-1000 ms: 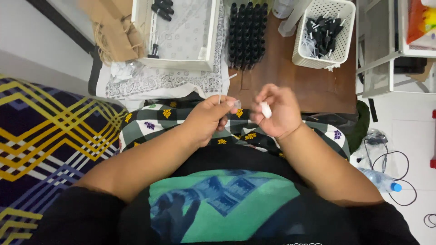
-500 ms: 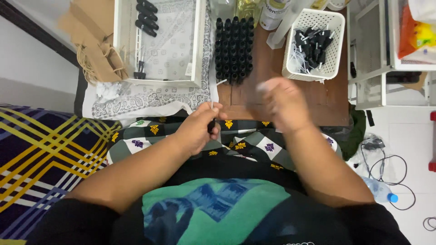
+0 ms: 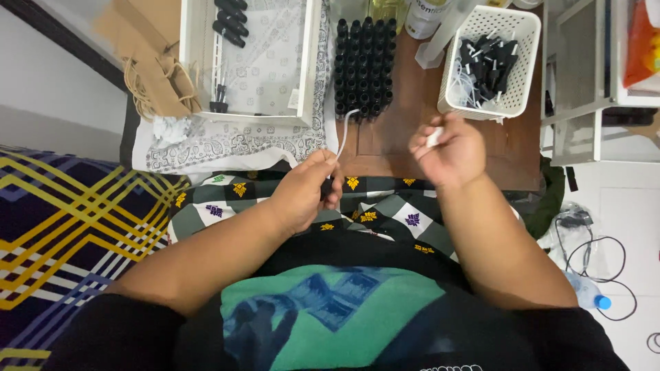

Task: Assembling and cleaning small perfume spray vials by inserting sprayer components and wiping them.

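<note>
The left hand (image 3: 302, 192) is closed around a small dark sprayer piece, mostly hidden by the fingers, whose thin white dip tube (image 3: 344, 130) rises out of the grip. The tube's long axis runs from the fingers toward the far side, curving slightly right at its tip, which ends just short of the block of black bottles (image 3: 363, 65) on the brown wooden table (image 3: 405, 137). The right hand (image 3: 445, 148) is held up to the right of the left, well apart from it, with its fingers curled around a small white piece (image 3: 434, 136); what that piece is cannot be told. The left hand is the nearer of the two to the bottles, which lie straight beyond it. Far right stands a white plastic basket (image 3: 519, 62) holding black sprayer caps with white tubes, beyond the right hand. Far left sits a white tray (image 3: 313, 62) on a patterned cloth (image 3: 234, 144).
</note>
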